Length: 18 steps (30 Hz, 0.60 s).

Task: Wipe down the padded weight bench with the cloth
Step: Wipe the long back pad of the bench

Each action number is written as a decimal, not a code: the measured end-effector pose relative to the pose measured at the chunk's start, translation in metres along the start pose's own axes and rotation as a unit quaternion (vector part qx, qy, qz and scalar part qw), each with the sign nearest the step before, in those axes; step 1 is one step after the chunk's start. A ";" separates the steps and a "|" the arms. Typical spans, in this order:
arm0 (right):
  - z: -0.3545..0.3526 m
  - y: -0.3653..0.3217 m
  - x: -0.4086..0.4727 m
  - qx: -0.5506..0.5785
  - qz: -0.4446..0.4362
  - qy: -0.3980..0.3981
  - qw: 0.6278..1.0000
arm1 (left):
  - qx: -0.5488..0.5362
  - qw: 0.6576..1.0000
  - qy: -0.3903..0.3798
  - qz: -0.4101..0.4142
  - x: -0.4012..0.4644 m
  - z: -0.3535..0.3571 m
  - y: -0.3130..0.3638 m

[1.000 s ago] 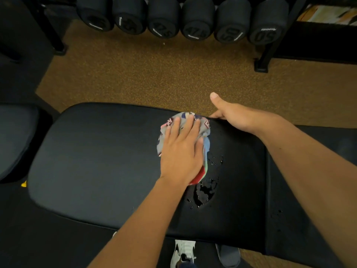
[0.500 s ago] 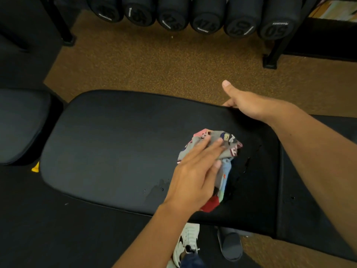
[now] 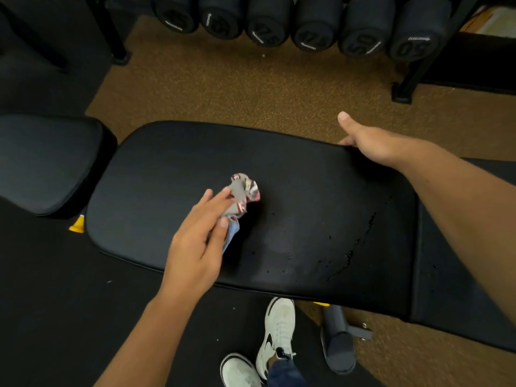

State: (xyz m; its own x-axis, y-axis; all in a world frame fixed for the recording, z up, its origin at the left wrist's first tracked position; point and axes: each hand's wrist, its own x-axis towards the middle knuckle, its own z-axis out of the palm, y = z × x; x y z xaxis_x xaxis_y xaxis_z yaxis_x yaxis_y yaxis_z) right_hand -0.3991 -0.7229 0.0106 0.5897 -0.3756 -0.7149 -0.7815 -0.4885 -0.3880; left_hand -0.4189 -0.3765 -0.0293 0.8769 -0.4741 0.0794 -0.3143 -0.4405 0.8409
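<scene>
Head view: cloth (image 3: 242, 197) bunched into a small wad, multicolour print, sitting on the black padded surface (image 3: 173, 169) a bit left of its middle. Left hand (image 3: 199, 241) holds it, thumb and fingers pinching the near lower part of the wad; rest of the cloth sticks out past the fingertips, up and to the right. Cannot tell if the wad is pressed flat on the pad or slightly lifted. Right hand (image 3: 371, 143) rests on the far right edge of the surface, fingers curled over the rim and hidden, thumb sticking out over the floor, holding nothing but the edge, looks like bracing. Wet streak and droplets (image 3: 354, 247) lie to the right of the cloth, running in a slanted line toward the near right part of the pad, well apart from the wad. So the wet patch is right of the left hand, and the left hand is the one with the cloth; next sweep likely goes rightward along the pad's long axis. Left part of the pad looks dry and matte. Beyond: brown floor (image 3: 251, 88), row of dumbbells (image 3: 315, 20) on a rack at top, white shoes (image 3: 276, 331) below the near edge
</scene>
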 end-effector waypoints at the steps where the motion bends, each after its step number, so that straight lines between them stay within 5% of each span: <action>1: 0.000 0.000 0.000 -0.002 0.001 -0.002 1.000 | 0.037 0.999 -0.031 -0.004 -0.004 0.003 -0.009; 6: -0.001 -0.001 -0.003 -0.052 -0.001 0.008 0.999 | 0.214 0.973 -0.073 -0.047 -0.013 0.030 -0.025; 18: 0.013 0.008 -0.023 -0.112 -0.008 0.065 0.992 | 0.303 0.948 -0.079 0.050 -0.047 0.079 0.040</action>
State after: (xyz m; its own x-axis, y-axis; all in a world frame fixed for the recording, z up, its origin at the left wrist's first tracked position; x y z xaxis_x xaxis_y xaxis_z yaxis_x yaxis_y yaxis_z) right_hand -0.4212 -0.7077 0.0160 0.6342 -0.4580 -0.6228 -0.7158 -0.6523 -0.2492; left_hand -0.5013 -0.4318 -0.0416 0.7811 -0.6241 0.0219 -0.5869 -0.7217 0.3669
